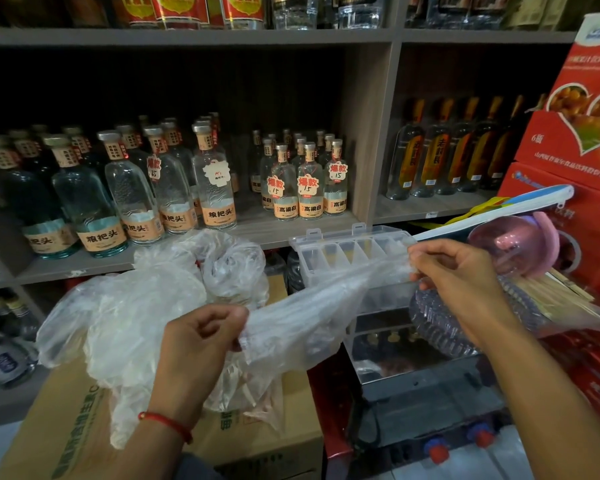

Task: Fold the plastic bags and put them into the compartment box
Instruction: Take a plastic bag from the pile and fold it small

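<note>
While my left hand [201, 341] pinches one end of a clear plastic bag [309, 306] and my right hand [454, 271] pinches the other, the bag stretches between them in a long band. Beneath it, more loose bags [136, 313] lie heaped on a cardboard carton [274, 441]. Just behind the stretched bag, the clear compartment box [347, 251] stands open.

A clear plastic bag [305, 317] stretches diagonally across the frame's centre. More crumpled bags [160, 292] lie centre-left. The open, clear compartment box [347, 251] sits upper right of centre.
</note>
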Available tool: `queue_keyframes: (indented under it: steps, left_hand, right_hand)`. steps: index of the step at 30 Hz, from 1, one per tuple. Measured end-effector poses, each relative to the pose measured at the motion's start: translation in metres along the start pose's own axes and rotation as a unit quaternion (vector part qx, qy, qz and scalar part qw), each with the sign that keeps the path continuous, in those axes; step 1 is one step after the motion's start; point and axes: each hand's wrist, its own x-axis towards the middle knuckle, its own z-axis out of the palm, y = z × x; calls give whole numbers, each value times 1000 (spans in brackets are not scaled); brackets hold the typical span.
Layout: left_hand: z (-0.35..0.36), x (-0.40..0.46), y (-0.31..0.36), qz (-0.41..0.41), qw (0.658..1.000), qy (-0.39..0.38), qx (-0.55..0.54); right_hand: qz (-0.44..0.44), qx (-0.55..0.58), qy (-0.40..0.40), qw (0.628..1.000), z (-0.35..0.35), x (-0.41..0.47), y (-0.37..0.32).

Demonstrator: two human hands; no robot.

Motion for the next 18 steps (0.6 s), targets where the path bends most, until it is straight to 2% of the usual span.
queue_keyframes:
  steps: [3,5,8,10,12,14,16,18]
  left_hand:
    - [-1,2,-3,17,1000,21,-9]
    - [1,4,-4,34,999,36,15]
    - [-4,11,4,79,992,67,76]
    - [-9,17,16,128,979,67,144]
    - [-13,25,30,153,972,60,166]
    - [-13,35,41,145,975,66,154]
    - [-9,45,50,113,983,80,120]
    - [-3,55,59,46,995,83,36]
  right_hand:
    - [-11,-19,-15,1000,-2,-2,-1]
    - [-34,-80,-25,996,-3,-3,-1]
    - [-72,-136,-51,987,-4,-4,-3]
    - [-78,-139,-66,985,-4,-4,-4]
    - [-69,-124,-56,988,1,-4,-6]
    - [-58,-91,-16,994,11,-2,-10]
    - [-96,-110,35,989,21,-6,-19]
    - [-175,-165,-5,971,35,-16,-32]
